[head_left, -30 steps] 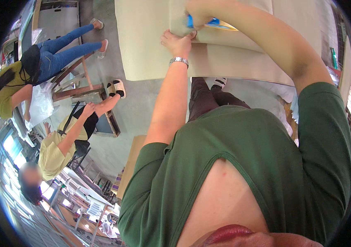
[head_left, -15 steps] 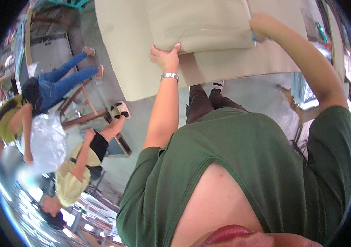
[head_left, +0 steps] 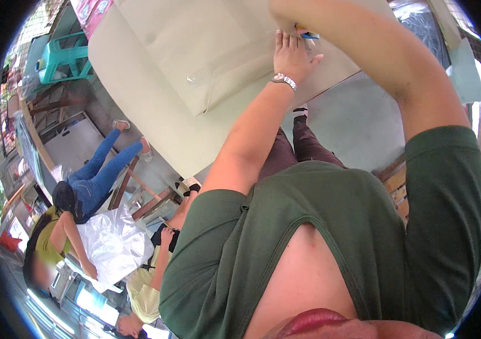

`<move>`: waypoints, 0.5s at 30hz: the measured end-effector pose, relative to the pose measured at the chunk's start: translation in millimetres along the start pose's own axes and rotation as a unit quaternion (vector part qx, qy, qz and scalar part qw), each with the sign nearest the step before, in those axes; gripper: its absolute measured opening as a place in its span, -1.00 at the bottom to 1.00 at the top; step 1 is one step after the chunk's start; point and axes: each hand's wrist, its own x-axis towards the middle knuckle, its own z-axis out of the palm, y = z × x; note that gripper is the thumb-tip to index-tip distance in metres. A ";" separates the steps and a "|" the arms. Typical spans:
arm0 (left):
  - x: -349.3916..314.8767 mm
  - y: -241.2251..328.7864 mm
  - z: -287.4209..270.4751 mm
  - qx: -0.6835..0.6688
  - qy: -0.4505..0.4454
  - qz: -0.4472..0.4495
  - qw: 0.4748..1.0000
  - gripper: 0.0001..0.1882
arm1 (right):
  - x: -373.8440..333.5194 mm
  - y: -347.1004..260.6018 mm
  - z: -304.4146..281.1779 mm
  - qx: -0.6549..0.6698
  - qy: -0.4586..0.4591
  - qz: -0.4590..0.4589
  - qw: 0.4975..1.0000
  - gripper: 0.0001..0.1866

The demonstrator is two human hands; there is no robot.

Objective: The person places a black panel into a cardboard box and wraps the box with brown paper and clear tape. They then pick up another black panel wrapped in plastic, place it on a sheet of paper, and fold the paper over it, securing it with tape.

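Left hand (head_left: 291, 53) is lying open, fingers flat, pressing on a beige cardboard box (head_left: 206, 51) resting on the pale counter (head_left: 133, 107). A strip of clear tape (head_left: 218, 72) is running along the box seam; the flaps are lying closed, contents hidden. Right hand (head_left: 285, 17) is mostly hidden behind its own forearm; cannot tell its grip, though a small blue item (head_left: 310, 35) is showing just beside it. Nearby, another person is bending over a white plastic bag (head_left: 113, 243).

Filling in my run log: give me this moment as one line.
left hand: flat on beige cardboard sheet | right hand: hidden behind forearm | blue-tipped tool beside left fingertips
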 end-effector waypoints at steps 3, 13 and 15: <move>-0.6 -3.5 10.1 0.051 0.077 0.038 0.995 -0.08 | 2.0 9.1 5.8 0.000 -0.006 0.021 1.000 -0.57; -1.1 -11.6 12.0 0.053 0.055 0.016 0.997 -0.03 | 5.8 40.5 31.7 -0.036 -0.029 0.163 0.985 -0.56; -1.3 -11.7 13.9 0.058 0.059 0.013 0.996 -0.01 | 10.2 58.6 52.6 -0.030 0.004 0.210 0.977 -0.56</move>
